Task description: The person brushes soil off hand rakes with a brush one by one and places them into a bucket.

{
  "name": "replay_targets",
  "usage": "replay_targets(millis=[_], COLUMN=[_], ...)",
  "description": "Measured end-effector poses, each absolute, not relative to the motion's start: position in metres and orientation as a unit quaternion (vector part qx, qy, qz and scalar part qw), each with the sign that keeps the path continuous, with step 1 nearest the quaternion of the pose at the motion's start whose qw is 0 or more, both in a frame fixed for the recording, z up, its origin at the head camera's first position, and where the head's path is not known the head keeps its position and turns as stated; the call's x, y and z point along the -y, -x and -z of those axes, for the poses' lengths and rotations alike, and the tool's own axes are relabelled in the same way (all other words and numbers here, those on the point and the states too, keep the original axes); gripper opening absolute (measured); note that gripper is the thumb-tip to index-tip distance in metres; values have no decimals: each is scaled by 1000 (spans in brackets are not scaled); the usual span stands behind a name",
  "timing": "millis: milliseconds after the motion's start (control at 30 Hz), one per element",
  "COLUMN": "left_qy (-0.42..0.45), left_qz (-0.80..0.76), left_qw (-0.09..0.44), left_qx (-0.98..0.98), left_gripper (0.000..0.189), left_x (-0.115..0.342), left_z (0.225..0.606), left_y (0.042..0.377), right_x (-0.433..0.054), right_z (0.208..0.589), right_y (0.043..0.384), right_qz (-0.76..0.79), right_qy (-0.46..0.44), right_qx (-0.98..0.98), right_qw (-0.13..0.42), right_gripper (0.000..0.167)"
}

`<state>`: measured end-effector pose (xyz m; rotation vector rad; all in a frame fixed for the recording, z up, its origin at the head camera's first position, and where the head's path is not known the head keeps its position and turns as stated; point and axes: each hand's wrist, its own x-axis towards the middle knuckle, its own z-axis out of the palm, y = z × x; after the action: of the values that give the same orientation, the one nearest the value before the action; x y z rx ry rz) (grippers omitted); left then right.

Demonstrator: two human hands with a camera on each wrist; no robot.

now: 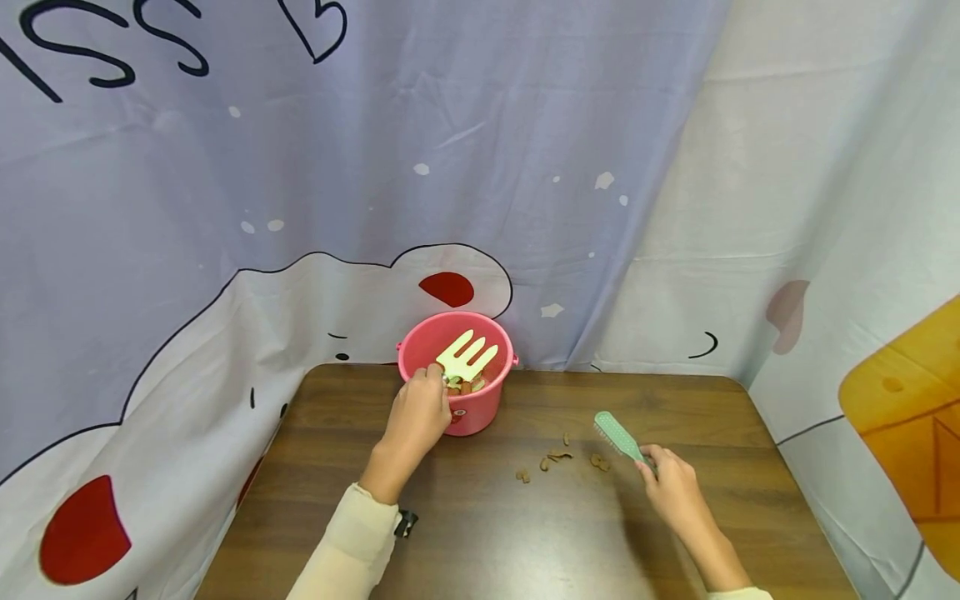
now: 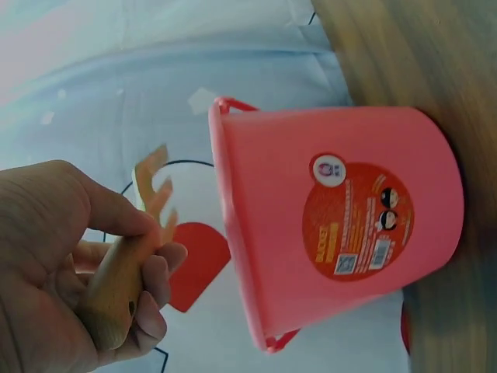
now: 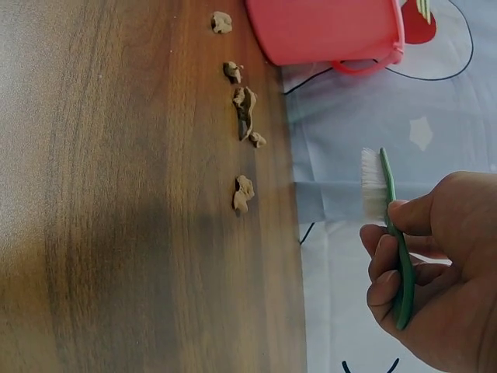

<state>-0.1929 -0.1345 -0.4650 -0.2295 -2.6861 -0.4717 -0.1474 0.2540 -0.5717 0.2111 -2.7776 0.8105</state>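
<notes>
My left hand grips the wooden handle of a small hand fork, whose pale yellow tines are over the mouth of a pink bucket. Brown and green bits lie inside the bucket; its bottom is hidden. In my right hand is a green brush with white bristles, raised above the table. Several brown crumpled pieces lie scattered on the wood to the left of the brush.
The wooden table has its back edge against a printed curtain. The bucket stands by that back edge, its side handle lug sticking out. Another curtain panel hangs at the right.
</notes>
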Motion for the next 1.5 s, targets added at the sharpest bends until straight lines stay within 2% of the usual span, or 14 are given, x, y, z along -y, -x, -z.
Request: replay_targets(millis=[100, 667, 933, 1200, 1500], left_qy=[72, 66, 99, 95, 94], left_qz=[171, 123, 91, 99, 90], left_qw=[192, 153, 151, 154, 153], left_qx=[964, 978, 979, 979, 980], left_gripper=[7, 22, 20, 7, 6], left_x=[139, 150, 149, 147, 147], left_z=[463, 463, 464, 462, 466], left_y=[199, 220, 229, 234, 244], right_x=[-254, -258, -258, -259, -261], right_z=[572, 571, 572, 574, 575], right_y=[148, 145, 142, 139, 137], right_qz=[-277, -273, -281, -284, -285], right_qy=[-74, -76, -68, -69, -63], right_qx=[950, 951, 950, 950, 950], right_qw=[125, 125, 119, 111, 112], right_gripper=[25, 26, 27, 28, 28])
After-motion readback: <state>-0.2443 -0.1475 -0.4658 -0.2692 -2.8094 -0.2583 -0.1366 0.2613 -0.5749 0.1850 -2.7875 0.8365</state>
